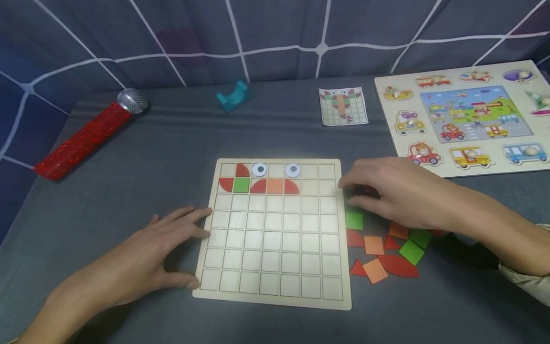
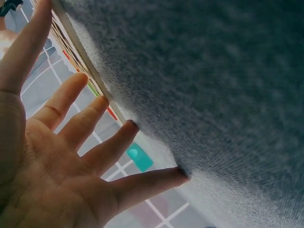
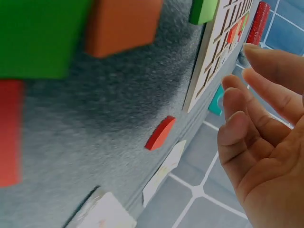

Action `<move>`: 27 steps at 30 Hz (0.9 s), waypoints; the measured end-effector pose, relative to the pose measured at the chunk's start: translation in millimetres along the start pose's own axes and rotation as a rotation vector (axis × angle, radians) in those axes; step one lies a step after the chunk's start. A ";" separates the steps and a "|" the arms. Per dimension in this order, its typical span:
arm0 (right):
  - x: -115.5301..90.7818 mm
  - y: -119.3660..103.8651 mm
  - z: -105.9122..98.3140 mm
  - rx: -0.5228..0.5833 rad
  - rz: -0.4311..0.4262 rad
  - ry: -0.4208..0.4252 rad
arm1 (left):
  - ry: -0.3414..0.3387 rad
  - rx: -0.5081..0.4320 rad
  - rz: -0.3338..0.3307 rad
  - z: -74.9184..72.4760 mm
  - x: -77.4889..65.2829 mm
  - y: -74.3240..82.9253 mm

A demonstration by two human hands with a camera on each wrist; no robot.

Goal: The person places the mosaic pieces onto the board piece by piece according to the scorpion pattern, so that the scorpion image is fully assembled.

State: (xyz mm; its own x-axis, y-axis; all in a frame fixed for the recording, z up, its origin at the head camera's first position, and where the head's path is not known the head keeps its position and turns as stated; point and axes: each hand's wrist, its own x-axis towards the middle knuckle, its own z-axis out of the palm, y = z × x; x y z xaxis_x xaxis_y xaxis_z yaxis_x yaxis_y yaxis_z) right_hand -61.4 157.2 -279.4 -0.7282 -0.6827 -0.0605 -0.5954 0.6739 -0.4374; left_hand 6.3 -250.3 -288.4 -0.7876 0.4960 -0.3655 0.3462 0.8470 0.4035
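Observation:
A square wooden grid board (image 1: 270, 241) lies flat on the table. Red quarter-circles (image 1: 226, 184), a green square (image 1: 241, 185), an orange square (image 1: 275, 186) and two white eye discs (image 1: 293, 170) occupy its top two rows. My left hand (image 1: 142, 253) is spread along the board's left edge, thumb and fingertips touching it. Over the table by the right edge hovers my right hand (image 1: 393, 193); its fingers are loosely bent, thumb apart, with nothing seen between them. Below it, a single red curved piece (image 3: 160, 133) lies on the table in the right wrist view.
Loose red, orange and green pieces (image 1: 374, 245) lie right of the board. Behind are a small pattern card (image 1: 343, 117) and a teal curved object (image 1: 233, 97). A vehicle peg puzzle (image 1: 404, 131) lies far right, a red microphone (image 1: 86, 139) far left.

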 end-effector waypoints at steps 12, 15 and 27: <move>-41.5 14.4 12.4 -0.043 0.035 -0.042 | 0.007 -0.032 0.012 0.4 0.0 -1.0; -49.6 19.5 11.5 -0.081 0.023 -0.030 | 0.006 -0.031 0.013 0.3 0.0 -0.8; -71.7 42.3 14.5 -0.127 0.075 -0.114 | 0.000 -0.020 0.010 0.0 0.9 -0.8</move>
State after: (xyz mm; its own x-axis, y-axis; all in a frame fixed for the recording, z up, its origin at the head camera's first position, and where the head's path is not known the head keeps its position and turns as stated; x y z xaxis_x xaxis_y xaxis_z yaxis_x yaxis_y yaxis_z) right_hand -29.5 230.6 -306.5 -0.7335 -0.6518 -0.1928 -0.5842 0.7496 -0.3112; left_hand 5.3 -250.6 -289.1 -0.7843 0.5041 -0.3616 0.3436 0.8383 0.4234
